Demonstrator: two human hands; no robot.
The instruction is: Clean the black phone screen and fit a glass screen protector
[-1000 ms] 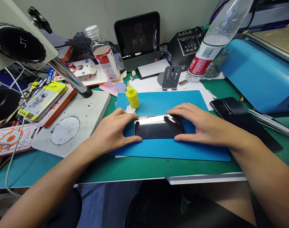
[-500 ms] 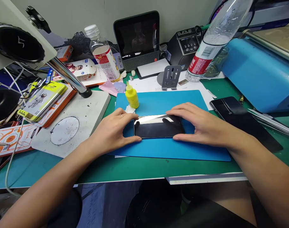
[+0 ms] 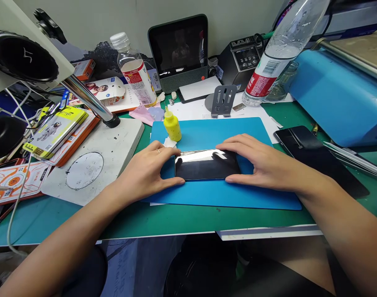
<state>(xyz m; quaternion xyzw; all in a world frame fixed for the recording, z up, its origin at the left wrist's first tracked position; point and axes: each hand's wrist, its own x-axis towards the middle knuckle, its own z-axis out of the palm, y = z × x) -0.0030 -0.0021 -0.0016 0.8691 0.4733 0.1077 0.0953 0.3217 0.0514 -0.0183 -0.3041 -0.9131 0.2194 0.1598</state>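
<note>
A black smartphone (image 3: 207, 167) lies sideways on the blue mat (image 3: 219, 196), its glossy screen up and reflecting light. My left hand (image 3: 151, 167) grips its left end, thumb on the near edge and fingers at the far edge. At the right end my right hand (image 3: 253, 163) holds it the same way, thumb near and fingertips along the far side. Just beyond the phone, a yellow squeeze bottle (image 3: 172, 126) stands on the mat beside a scrap of white tissue (image 3: 169, 142).
To the left stands a white stand base (image 3: 114, 148) with a metal post, beside stacked boxes (image 3: 55, 130). Behind are a plastic bottle (image 3: 137, 76), a dark display (image 3: 180, 49) and a grey phone stand (image 3: 224, 101). A large bottle (image 3: 269, 68) and black flat panel (image 3: 318, 159) are right.
Both hands keep their hold on the phone, which stays in place. The bright reflection on its screen has shifted slightly.
</note>
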